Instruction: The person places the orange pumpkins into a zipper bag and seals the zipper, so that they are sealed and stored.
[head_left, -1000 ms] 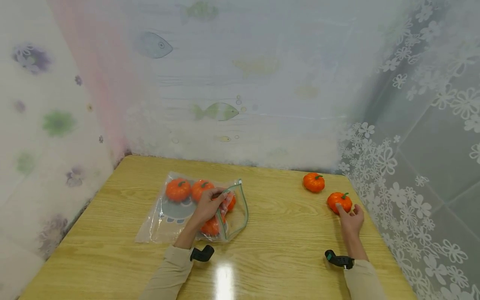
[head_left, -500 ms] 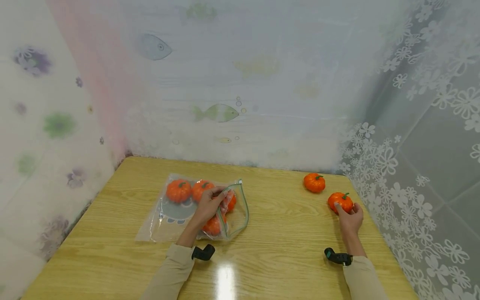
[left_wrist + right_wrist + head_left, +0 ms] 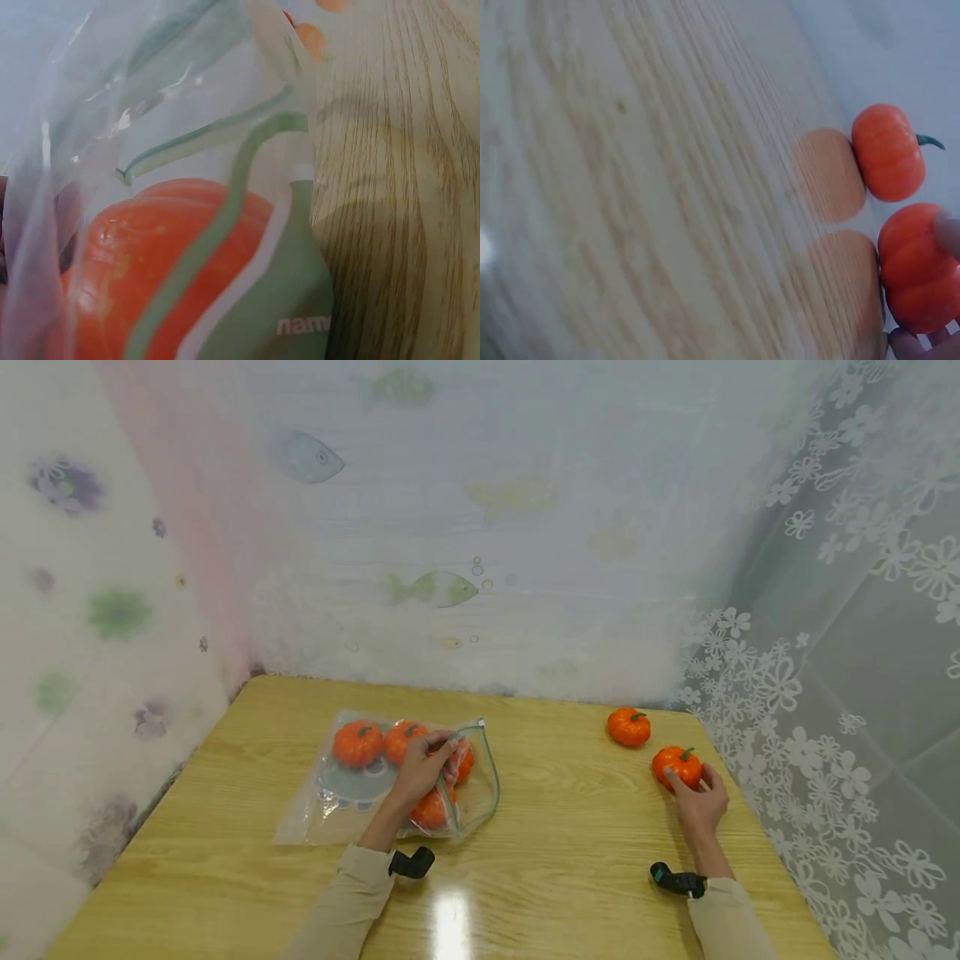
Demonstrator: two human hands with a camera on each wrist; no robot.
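My left hand [image 3: 418, 770] pinches the mouth of a clear zip bag [image 3: 300, 822] with a green-edged opening, which faces right. Several small orange pumpkins lie inside, one of them [image 3: 357, 743] at the bag's far left corner. In the left wrist view, the bag's plastic [image 3: 187, 90] covers another pumpkin [image 3: 142, 255] near its green printed side. At the right, my right hand [image 3: 702, 802] grips a green-stemmed pumpkin [image 3: 672, 763], thumb on its near side. The right wrist view shows this pumpkin [image 3: 915, 270] low against the table, with fingertips [image 3: 907, 345] beneath it.
One more pumpkin [image 3: 628, 727] stands by the table's back edge, just beyond the held one. The wooden table [image 3: 555, 843] meets a patterned curtain [image 3: 570, 635] at the back and sides. Both wrists wear black cameras.
My right hand's fingers have come in round the pumpkin, which has shifted very slightly to the left. The left hand keeps its hold on the bag, whose pumpkins have barely moved.
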